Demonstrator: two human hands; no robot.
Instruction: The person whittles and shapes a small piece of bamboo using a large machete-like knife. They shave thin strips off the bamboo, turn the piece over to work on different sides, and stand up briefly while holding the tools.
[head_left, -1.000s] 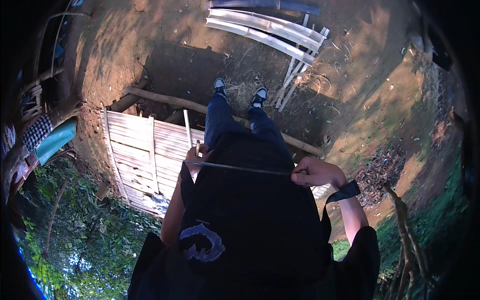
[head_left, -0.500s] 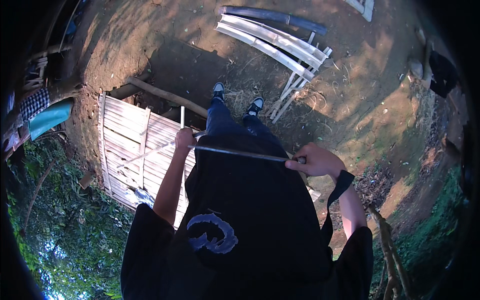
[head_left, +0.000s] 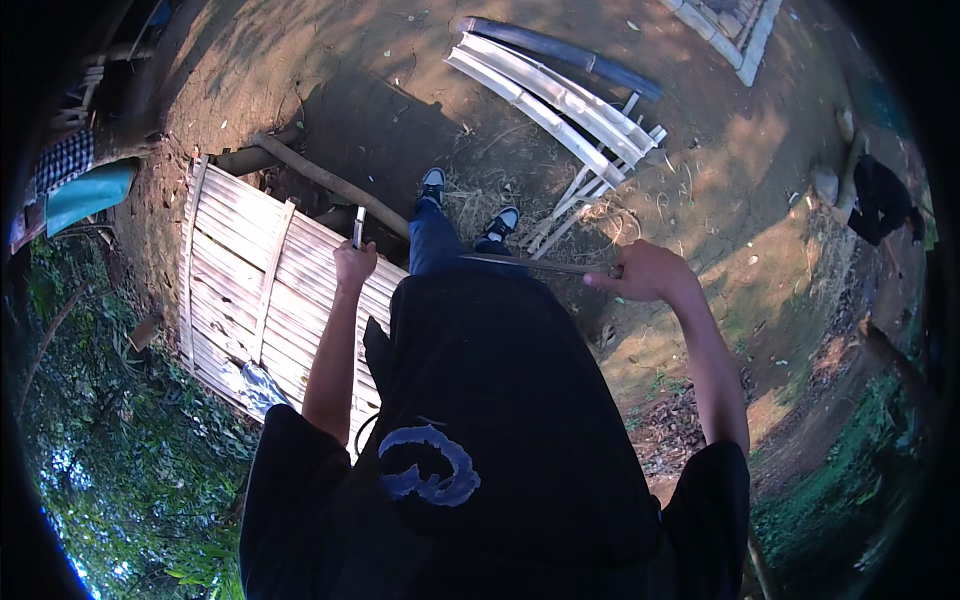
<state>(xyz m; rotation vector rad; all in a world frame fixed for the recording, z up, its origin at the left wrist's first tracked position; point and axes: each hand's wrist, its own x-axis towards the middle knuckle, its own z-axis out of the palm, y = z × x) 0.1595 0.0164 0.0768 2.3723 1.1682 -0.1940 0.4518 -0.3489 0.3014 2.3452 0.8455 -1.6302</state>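
Note:
My left hand (head_left: pixel 355 265) is closed in a fist around a narrow pale strip (head_left: pixel 360 215), whose upper end sticks up above the fingers. The strip looks like split bamboo; its lower part is hidden from me. My right hand (head_left: pixel 640 272), over the brown ground to the right, grips a long knife (head_left: pixel 540 264) by its handle. Its slim grey blade points left across my jeans, and the tip stays apart from my left hand. The fingers hide most of the handle.
A slatted bamboo platform (head_left: pixel 230 265) lies to my left, with a log (head_left: pixel 330 182) beyond it. Split bamboo lengths (head_left: pixel 560 95) and a dark pole (head_left: pixel 570 47) rest on the ground ahead. Teal cloth (head_left: pixel 90 195) hangs far left; a dark bundle (head_left: pixel 880 200) is far right.
Both hands have moved away from my body, and the knife has shifted away from the strip. The strip now appears much shorter in view. A black strap no longer hangs by my right wrist.

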